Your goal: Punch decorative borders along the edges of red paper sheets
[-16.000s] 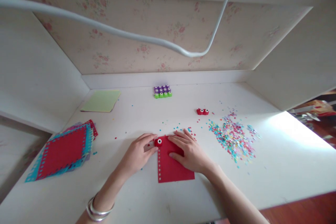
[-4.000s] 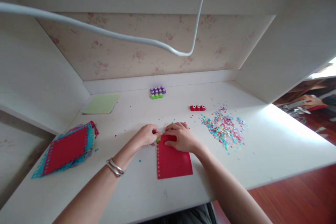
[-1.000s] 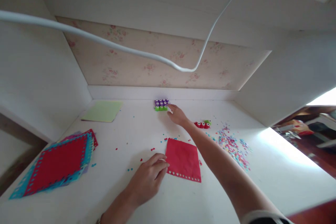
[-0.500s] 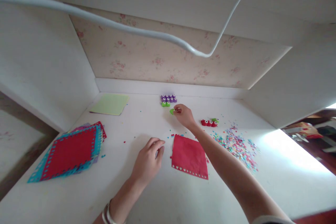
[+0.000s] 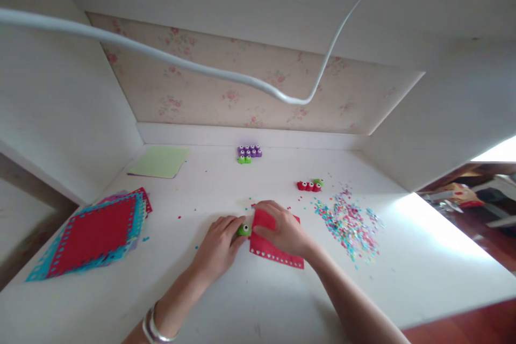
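A small green craft punch (image 5: pixel 244 229) with a googly eye is in my left hand (image 5: pixel 220 244), its fingers closed round it just left of the red paper. My right hand (image 5: pixel 284 230) rests on the red paper (image 5: pixel 278 258), thumb and fingers apart over its left part. Heart-shaped holes run along the paper's near edge. At the back stand several purple craft punches (image 5: pixel 252 151) with two green punches (image 5: pixel 244 159) in front. To the right sit three red punches (image 5: pixel 309 186), and another green punch (image 5: pixel 318 181) is beside them.
Punched paper confetti (image 5: pixel 349 226) is spread at the right. At the left lies a stack of red and blue punched sheets (image 5: pixel 92 231), with pale green paper (image 5: pixel 159 161) behind it. A white cable (image 5: pixel 242 79) hangs across the upper view.
My right hand has come back from the rear punches to the red paper. The green punch it held is now in my left hand. The view has shifted slightly.
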The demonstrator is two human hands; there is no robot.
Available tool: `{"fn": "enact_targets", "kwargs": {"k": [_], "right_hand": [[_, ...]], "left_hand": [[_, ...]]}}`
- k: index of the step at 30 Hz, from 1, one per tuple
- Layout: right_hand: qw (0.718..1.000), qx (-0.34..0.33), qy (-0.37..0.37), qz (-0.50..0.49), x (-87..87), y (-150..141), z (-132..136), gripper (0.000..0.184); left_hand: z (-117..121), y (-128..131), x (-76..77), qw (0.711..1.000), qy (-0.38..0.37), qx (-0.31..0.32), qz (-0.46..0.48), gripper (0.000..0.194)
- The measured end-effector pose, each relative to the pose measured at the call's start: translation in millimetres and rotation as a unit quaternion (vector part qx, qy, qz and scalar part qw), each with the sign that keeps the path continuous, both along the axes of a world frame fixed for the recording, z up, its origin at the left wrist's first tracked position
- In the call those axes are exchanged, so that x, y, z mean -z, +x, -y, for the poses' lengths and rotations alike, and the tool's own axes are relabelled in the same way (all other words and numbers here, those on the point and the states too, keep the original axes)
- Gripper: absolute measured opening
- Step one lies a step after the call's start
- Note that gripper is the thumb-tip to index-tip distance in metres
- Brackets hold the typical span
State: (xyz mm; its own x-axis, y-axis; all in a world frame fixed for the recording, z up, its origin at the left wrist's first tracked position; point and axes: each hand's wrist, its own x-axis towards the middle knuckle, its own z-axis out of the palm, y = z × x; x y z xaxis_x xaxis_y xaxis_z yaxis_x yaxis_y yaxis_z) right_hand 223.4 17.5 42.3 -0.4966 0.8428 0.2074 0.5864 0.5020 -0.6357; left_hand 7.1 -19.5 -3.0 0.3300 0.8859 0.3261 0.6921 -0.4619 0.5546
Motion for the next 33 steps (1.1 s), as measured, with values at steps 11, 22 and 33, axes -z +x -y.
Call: {"fn": "enact_targets", "kwargs": {"k": [11, 22, 33], "right_hand": [[0.96, 0.184, -0.065, 0.198, 18.2, 69, -10, 0.038], [0.94, 0.131, -0.299, -0.099, 7.8, 79, -4, 0.026], [0.865, 0.076, -0.455, -0.197, 4.8, 79, -3, 0.037]], "left_hand": [[-3, -3, -0.5, 1.0, -0.014, 0.014, 0.016, 0.028], [-5, -2, -6.4, 0.998, -0.052, 0.005, 0.03, 0.024], [-4, -4, -8.9, 0.994, -0.094, 0.013, 0.063, 0.024]]}}
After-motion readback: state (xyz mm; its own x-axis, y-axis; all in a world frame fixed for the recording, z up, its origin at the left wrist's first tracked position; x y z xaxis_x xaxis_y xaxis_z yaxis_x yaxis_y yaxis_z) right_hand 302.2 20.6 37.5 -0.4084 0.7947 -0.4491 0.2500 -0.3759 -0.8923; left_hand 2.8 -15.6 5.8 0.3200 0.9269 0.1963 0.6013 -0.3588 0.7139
